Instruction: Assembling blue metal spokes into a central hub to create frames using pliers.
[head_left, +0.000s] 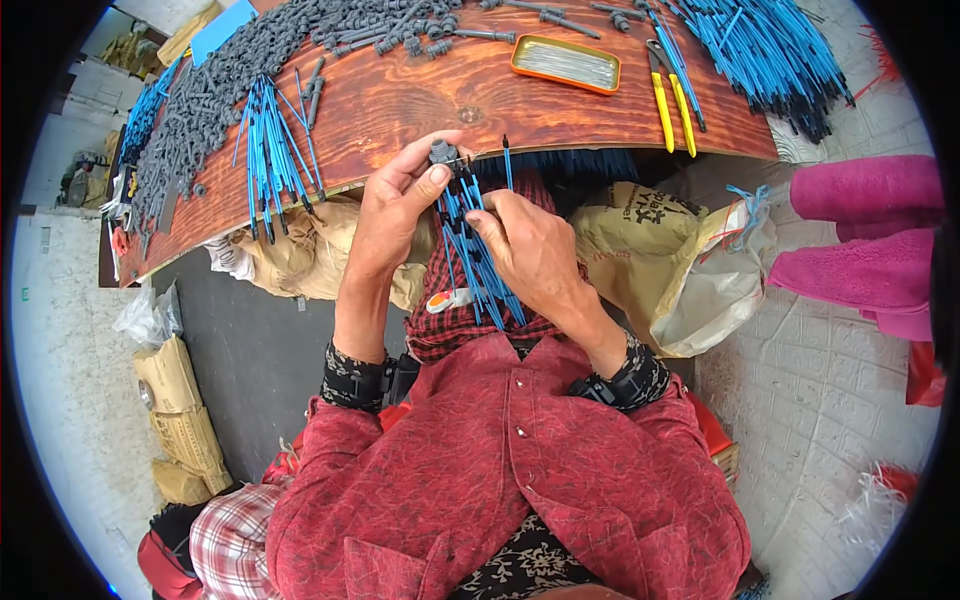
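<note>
Between the thumb and fingers of my left hand [395, 205] is a small dark grey plastic fitting [441, 152], raised near the table's front edge. My right hand [535, 245] is closed just right of it, its thumb and index finger pressed together. A blue rod with a black tip [507, 162] sticks up from behind the right fingers. Below both hands, a loose bundle of thin blue rods with black ends [470, 265] lies across my lap. Beside that bundle rests a small white and orange tool [448, 299], whose kind I cannot make out.
Grey fittings [215, 110] are heaped on the wooden table [450, 100]. Bundles of blue rods [275, 150] lie left and far right. An orange-rimmed tin of thin pins [566, 64] and yellow-handled pliers [668, 105] sit at right. Sacks [640, 240] stand under the table edge.
</note>
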